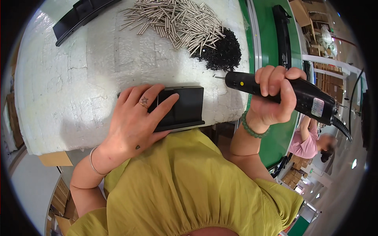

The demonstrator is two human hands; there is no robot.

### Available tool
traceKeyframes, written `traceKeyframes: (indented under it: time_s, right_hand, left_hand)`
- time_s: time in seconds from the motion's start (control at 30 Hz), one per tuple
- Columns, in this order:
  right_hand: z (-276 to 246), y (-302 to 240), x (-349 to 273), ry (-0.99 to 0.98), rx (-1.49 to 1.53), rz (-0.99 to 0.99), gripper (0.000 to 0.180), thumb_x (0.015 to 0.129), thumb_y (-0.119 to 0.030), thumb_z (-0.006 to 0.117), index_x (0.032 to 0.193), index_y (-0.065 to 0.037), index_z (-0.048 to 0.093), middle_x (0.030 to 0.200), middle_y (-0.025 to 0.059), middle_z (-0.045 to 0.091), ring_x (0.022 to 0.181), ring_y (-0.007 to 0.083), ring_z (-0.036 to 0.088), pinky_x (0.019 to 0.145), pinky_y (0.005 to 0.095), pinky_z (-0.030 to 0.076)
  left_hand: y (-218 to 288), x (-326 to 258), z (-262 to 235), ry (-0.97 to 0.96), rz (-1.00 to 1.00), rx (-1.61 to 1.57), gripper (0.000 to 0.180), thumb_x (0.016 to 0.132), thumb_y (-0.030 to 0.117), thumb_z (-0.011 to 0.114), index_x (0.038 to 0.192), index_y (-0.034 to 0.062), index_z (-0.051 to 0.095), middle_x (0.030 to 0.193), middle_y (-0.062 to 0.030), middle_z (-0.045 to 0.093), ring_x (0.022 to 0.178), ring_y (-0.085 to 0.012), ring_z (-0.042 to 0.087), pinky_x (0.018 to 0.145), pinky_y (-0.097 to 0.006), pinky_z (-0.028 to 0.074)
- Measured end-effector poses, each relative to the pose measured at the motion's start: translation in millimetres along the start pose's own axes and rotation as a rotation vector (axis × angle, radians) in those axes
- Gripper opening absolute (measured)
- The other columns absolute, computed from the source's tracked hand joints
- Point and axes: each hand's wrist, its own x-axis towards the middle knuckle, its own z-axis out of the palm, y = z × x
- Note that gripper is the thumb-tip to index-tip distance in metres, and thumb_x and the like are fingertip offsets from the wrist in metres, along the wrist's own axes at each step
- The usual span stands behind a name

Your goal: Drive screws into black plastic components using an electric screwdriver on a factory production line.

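My left hand [130, 120] lies over a black plastic part [188, 104] at the near edge of the padded table. Its fingers reach across the top and the thumb presses along the near side, holding the part down. My right hand [275, 96] is wrapped round a black electric screwdriver [313, 100], held sideways above the table's right edge. The thin metal bit [220, 77] points left, apart from the plastic part. Small black screws [224, 53] form a heap beyond the bit. Beside them is a pile of silver metal rods [173, 19].
Another long black part [80, 19] lies at the far left. To the right is a green work surface [265, 47] with a long black piece [282, 39] on it. A cable [341, 129] trails from the screwdriver. A person in pink [306, 143] is farther right.
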Motion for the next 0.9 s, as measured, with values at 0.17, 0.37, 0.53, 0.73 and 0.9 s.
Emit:
traceKeyframes:
  time_s: [0.17,0.37,0.53,0.73,0.9]
  right_hand:
    - [-10.1,-1.9,-1.8,-0.004,-0.009,0.006,0.023,0.078,-0.009,0.052,0.099,-0.006,0.044,0.058,0.0021,0.04,0.046,0.0124,0.037,0.05,0.0306,0.037]
    - [2.0,-33.1,-1.5,-0.179,0.191,-0.008,0.019,0.077,-0.014,0.051,0.096,-0.01,0.049,0.059,-0.0042,0.042,0.051,0.0081,0.04,0.058,0.0268,0.034]
    - [6.3,-40.8,-4.4,-0.219,0.281,-0.053,0.021,0.075,-0.014,0.056,0.094,-0.011,0.046,0.059,-0.0047,0.047,0.051,0.007,0.045,0.057,0.023,0.036]
    - [12.9,-40.5,-4.2,-0.256,0.345,-0.139,0.029,0.078,-0.013,0.059,0.099,-0.012,0.04,0.059,-0.0034,0.05,0.05,0.0091,0.048,0.053,0.0236,0.039]
    - [21.9,-39.8,-3.4,-0.272,0.323,-0.099,0.026,0.075,-0.013,0.059,0.096,-0.013,0.043,0.058,-0.0054,0.05,0.049,0.0069,0.048,0.055,0.0218,0.038]
  left_hand:
    - [2.2,20.6,-9.4,0.034,0.05,-0.044,0.067,0.056,0.026,0.081,0.117,0.0125,0.058,0.121,-0.0105,0.052,0.111,-0.0326,0.048,0.094,-0.043,0.04]
    - [-12.8,68.4,4.9,0.174,0.285,-0.214,0.042,0.066,0.018,0.078,0.105,0.0096,0.064,0.1,-0.007,0.059,0.099,-0.0303,0.052,0.083,-0.04,0.044]
    - [-13.7,90.0,17.4,0.314,0.436,-0.353,0.026,0.067,0.008,0.076,0.091,0.0091,0.066,0.086,-0.002,0.059,0.092,-0.0264,0.053,0.074,-0.035,0.045]
    - [-13.3,81.0,13.8,0.363,0.411,-0.314,0.019,0.064,0.009,0.077,0.08,0.0076,0.066,0.081,-0.0002,0.059,0.09,-0.0251,0.053,0.071,-0.034,0.046]
    - [-11.2,76.4,10.5,0.391,0.385,-0.305,0.019,0.064,0.008,0.077,0.078,0.0073,0.064,0.079,-0.0003,0.058,0.09,-0.0249,0.053,0.069,-0.034,0.046]
